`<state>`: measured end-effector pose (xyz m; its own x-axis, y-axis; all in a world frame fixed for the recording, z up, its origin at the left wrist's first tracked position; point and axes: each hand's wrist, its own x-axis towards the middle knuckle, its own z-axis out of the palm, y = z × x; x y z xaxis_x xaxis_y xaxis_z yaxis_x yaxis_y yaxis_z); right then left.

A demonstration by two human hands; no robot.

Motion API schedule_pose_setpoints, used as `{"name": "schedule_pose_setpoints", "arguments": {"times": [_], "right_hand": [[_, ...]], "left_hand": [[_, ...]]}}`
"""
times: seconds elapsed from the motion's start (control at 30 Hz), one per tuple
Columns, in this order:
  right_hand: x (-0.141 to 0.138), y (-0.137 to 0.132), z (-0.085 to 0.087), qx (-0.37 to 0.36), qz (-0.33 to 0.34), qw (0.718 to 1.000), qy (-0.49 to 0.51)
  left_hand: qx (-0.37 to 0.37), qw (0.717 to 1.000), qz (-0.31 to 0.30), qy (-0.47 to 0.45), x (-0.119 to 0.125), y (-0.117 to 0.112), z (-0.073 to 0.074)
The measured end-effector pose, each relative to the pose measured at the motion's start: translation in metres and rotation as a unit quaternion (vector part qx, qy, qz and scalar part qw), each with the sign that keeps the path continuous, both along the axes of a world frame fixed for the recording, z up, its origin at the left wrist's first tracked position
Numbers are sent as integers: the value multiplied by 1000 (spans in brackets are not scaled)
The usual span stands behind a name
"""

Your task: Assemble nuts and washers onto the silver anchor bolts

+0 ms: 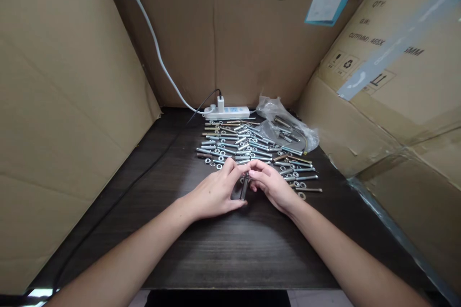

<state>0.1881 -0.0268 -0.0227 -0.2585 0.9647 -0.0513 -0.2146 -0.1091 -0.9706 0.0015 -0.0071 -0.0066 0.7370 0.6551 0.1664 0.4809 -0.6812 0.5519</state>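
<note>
Both my hands meet over the middle of a dark wooden table [223, 249]. My left hand [216, 192] and my right hand [272, 184] pinch the two ends of one metal bolt [245, 187], which stands nearly upright between the fingertips. Just beyond the hands lie rows of several bolts, sleeves and washers [248, 146], spread flat on the table.
A clear plastic bag [288, 127] with more bolts lies at the back right. A white power strip [226, 112] with a white cable sits against the back cardboard wall. A black cable [144, 172] crosses the left side. Cardboard sheets [65, 105] enclose the table on three sides.
</note>
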Motion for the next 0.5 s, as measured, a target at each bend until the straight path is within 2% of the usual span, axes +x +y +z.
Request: {"name": "schedule_pose_setpoints", "arguments": {"times": [0.17,0.5], "right_hand": [[0,1,2,-2,19,999,26],[1,0,1,12,8,999,-39]], "left_hand": [[-9,1000,-3,-17,0,-1,2],[9,1000,0,4,0,-1,-1]]}}
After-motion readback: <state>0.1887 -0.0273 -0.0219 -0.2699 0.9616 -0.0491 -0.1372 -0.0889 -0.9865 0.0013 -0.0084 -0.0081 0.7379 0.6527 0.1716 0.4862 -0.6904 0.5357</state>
